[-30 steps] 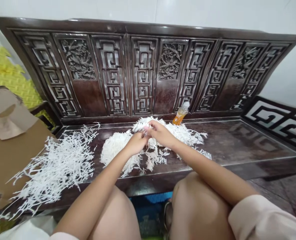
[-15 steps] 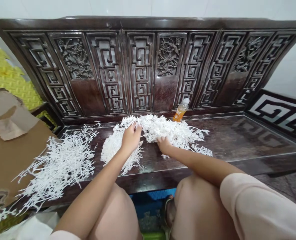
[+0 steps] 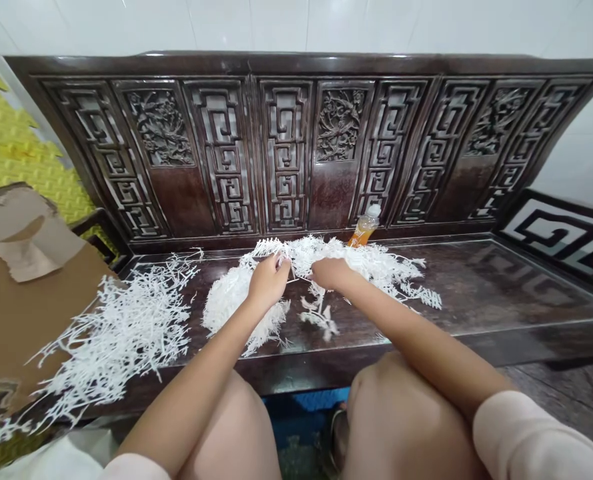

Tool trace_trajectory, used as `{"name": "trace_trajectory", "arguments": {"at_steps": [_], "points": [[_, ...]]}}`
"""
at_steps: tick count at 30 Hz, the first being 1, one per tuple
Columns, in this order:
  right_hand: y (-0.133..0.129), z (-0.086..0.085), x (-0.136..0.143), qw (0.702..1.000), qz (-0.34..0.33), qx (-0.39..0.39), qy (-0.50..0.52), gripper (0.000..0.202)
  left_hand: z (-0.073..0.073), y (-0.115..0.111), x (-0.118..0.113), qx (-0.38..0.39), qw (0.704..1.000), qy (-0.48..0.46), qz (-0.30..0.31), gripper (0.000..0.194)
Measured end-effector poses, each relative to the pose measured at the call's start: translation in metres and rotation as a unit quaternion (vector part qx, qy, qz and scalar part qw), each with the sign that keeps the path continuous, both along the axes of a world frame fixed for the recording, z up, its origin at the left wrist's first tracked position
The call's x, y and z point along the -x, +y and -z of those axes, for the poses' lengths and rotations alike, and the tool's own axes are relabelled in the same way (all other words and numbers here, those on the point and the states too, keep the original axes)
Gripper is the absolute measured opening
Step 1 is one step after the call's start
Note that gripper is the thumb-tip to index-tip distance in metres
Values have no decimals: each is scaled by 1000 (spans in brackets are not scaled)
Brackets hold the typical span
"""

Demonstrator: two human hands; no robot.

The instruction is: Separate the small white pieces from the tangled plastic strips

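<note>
My left hand [image 3: 270, 283] is closed in a pinch above a rounded pile of fine white sprigs [image 3: 229, 300], with a thin white stem showing at its fingers. A short gap to the right, my right hand [image 3: 331, 273] is closed on a white branched plastic sprig [image 3: 319, 317], whose forked end hangs down over the bench and looks slightly blurred. The thin stem spans the gap between both hands; which piece it belongs to I cannot tell. Behind and beside my right hand spreads a looser heap of white sprigs [image 3: 376, 263].
The dark carved wooden bench [image 3: 476, 287] holds everything. Long white branched stems [image 3: 136, 320] lie piled at the left, partly over cardboard [image 3: 51, 300]. An orange drink bottle [image 3: 363, 230] leans near the backrest. A white bag [image 3: 71, 457] is at bottom left.
My right hand has lifted from the heap and moved up beside my left hand, bringing a white sprig with it. My left hand has shifted slightly right and down in view.
</note>
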State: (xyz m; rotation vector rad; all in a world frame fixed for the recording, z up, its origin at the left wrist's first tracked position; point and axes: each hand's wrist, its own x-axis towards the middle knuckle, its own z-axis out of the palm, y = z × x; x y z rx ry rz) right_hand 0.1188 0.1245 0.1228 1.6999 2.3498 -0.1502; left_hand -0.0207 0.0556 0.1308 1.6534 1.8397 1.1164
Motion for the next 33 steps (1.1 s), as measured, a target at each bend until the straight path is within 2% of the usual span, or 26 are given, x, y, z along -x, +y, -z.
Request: {"name": "trace_trajectory", "arguments": {"at_steps": [2,4,6,8,11,14,17,20,22,23,27,30,33], "points": [[-6,-22,1,990,1,-62,124,34,0,-1,-1,0,1000,12,4,39],[-14,-36,1,947,-18,-85,308,43,1,-2,-1,-1,1000,22,20,37],[-25,-43,5,883,-79,-48,460,47,3,-5,-1,-5,998,22,58,32],[-35,-43,11,832,-157,21,532,40,4,-10,1,-8,994,-1,107,26],[-44,-37,17,800,-207,102,553,24,4,-17,5,9,988,-30,154,20],[-44,-31,18,801,-219,109,546,17,4,-20,11,20,986,-16,165,19],[-41,-29,18,817,-226,46,528,14,4,-18,21,13,985,-39,170,17],[-38,-30,20,834,-202,-15,514,13,2,-15,33,-11,989,-95,113,27],[-38,-29,23,838,-190,-27,510,13,-2,-16,38,-45,987,-138,67,30],[-37,-29,24,838,-186,-28,512,13,-4,-17,39,-55,985,-151,62,28],[-38,-27,28,823,-183,-34,537,12,-11,-24,34,-19,986,-132,101,26],[-39,-27,30,816,-175,-44,549,14,-12,-25,29,-3,986,-135,93,31],[-40,-27,30,823,-170,-27,542,17,-10,-23,30,-24,983,-160,90,29]]}}
